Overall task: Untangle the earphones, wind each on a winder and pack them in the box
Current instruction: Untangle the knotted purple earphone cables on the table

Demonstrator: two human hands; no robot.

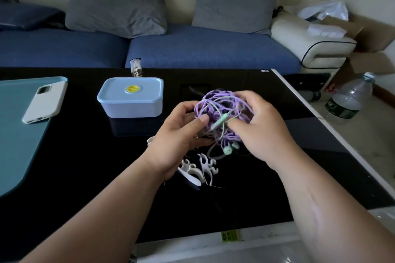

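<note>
- The left hand [181, 132] is curling its fingers under a tangled ball of purple and pale green earphone cables [222, 113], its thumb pressing onto the near side of the bundle.
- The right hand [256, 126] is gripping the same bundle from the three o'clock side, fingers wrapping over the top and digging into the loops; both hands are closed on it and lifting it clear of the table.
- A mint green plug [220, 121] is sticking out of the middle of the tangle, between the two thumbs.
- Mint green earbuds [228, 149] are dangling from the bundle at its six o'clock, hanging just above the tabletop.
- Several white plastic fishbone-shaped cable winders [199, 168] are lying on the glossy black table [85, 166] right below the hands, at six o'clock from the tangle, partly hidden by the left wrist.
- A pale blue rectangular plastic box with a closed lid and yellow round valve [130, 97] is sitting at nine o'clock from the bundle, well apart from the hands.
- A white phone lying face down [44, 100] is resting farther out at nine o'clock, on a teal mat [15, 145] covering the table's left end.
- A blue sofa [192, 49] with two grey cushions [116, 6] is standing beyond the table at twelve o'clock.
- A clear plastic water bottle [350, 98] is standing on the floor at three o'clock, past the table's edge.
</note>
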